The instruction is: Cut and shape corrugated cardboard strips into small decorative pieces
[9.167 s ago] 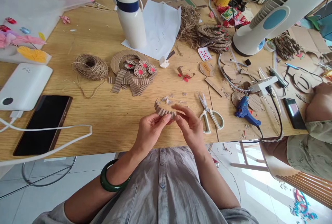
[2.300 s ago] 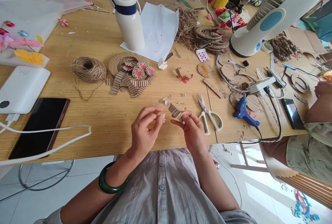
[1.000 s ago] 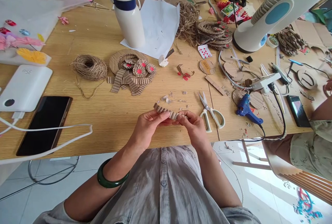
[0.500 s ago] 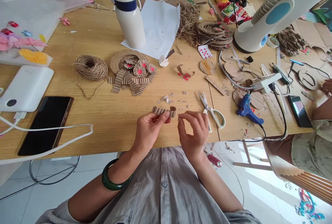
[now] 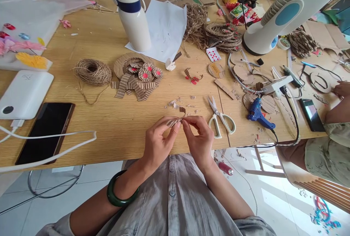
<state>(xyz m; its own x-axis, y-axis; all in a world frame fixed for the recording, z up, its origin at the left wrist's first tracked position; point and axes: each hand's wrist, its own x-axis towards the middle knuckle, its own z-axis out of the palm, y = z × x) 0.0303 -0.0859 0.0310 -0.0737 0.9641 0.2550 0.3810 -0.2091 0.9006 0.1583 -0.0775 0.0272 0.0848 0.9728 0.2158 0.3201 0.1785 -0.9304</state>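
A short brown corrugated cardboard strip [image 5: 177,118] is pinched between both hands over the near table edge. My left hand [image 5: 158,142] grips its left part with thumb and fingers. The fingertips of my right hand [image 5: 199,139] pinch its right end, which curls upward. White-handled scissors [image 5: 221,118] lie just right of my right hand. Small cardboard scraps [image 5: 176,103] lie on the table just beyond the strip.
A pile of cardboard flowers [image 5: 139,76], a twine ball [image 5: 92,71], a white bottle [image 5: 131,13], a black phone [image 5: 45,130] with power bank [image 5: 24,93] and a blue glue gun [image 5: 257,112] lie about the wooden table [image 5: 115,119]. Another person's arm [image 5: 337,103] rests at the right.
Half a second ago my right hand was off the strip, fingers spread. It has come back and pinches the strip's right end; the strip now looks more bunched together.
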